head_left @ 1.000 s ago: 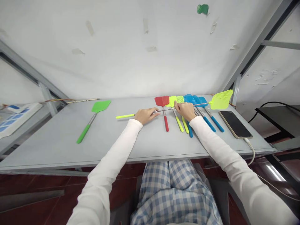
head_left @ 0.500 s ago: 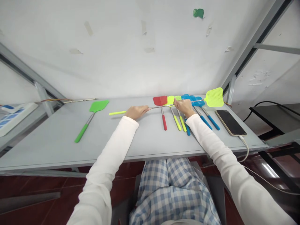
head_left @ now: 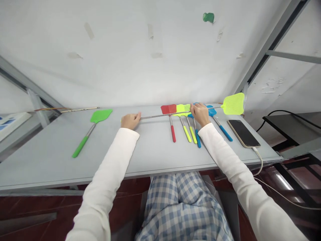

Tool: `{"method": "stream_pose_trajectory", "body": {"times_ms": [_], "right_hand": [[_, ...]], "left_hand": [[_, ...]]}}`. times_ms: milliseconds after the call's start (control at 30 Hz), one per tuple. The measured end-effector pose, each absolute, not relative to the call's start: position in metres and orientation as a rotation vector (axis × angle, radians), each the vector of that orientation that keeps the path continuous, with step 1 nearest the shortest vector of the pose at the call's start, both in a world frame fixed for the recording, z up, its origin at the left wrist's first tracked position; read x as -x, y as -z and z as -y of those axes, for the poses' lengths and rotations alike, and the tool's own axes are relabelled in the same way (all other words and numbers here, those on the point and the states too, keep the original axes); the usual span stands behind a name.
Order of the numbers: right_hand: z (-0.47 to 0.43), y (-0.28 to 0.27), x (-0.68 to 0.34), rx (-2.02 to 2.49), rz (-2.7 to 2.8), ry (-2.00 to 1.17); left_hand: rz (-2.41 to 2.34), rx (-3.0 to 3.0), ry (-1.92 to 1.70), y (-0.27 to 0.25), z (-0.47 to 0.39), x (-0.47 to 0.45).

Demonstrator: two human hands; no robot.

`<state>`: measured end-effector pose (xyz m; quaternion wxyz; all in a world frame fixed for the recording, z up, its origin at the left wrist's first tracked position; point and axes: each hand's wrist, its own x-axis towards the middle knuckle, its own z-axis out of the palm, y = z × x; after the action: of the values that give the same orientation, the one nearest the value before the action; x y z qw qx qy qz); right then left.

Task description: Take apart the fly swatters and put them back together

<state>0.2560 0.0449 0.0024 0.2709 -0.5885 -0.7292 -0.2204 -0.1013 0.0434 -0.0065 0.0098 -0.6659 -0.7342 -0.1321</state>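
Observation:
A yellow fly swatter [head_left: 233, 104] with a long thin metal shaft is held level above the table by both hands. My left hand [head_left: 130, 121] is wrapped round its handle end, covering nearly all of the yellow grip. Closer to the mesh head, my right hand [head_left: 200, 113] grips the shaft. Beneath it lie a red fly swatter [head_left: 173, 133], two yellow ones [head_left: 187, 134] and several blue ones [head_left: 226, 133], side by side with handles toward me. My right hand and sleeve partly hide the blue ones. Off to the left rests a green fly swatter [head_left: 81, 145].
A smartphone [head_left: 243, 133] with a white cable plugged in lies at the table's right end. The grey table [head_left: 150, 150] meets a white wall behind. Metal frame posts [head_left: 272, 42] slant up at both sides. A white and blue object [head_left: 12, 122] sits at the far left.
My left hand has slid left to the handle end, and more bare shaft shows between my hands. The swatter's head has shifted slightly right. The camera view has moved a little.

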Motion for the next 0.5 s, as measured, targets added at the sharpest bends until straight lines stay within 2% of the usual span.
{"method": "stream_pose_trajectory", "body": {"times_ms": [200, 400, 500], "right_hand": [[-0.043, -0.016, -0.286, 1.540, 1.311, 0.703], [-0.057, 0.003, -0.312, 1.702, 0.969, 0.537], [-0.063, 0.006, -0.314, 1.771, 0.898, 0.345]], "left_hand": [[2.381, 1.792, 0.648, 0.018, -0.051, 0.135], [2.431, 1.662, 0.681, 0.021, -0.046, 0.156], [2.431, 1.580, 0.690, 0.021, -0.042, 0.165]]}}
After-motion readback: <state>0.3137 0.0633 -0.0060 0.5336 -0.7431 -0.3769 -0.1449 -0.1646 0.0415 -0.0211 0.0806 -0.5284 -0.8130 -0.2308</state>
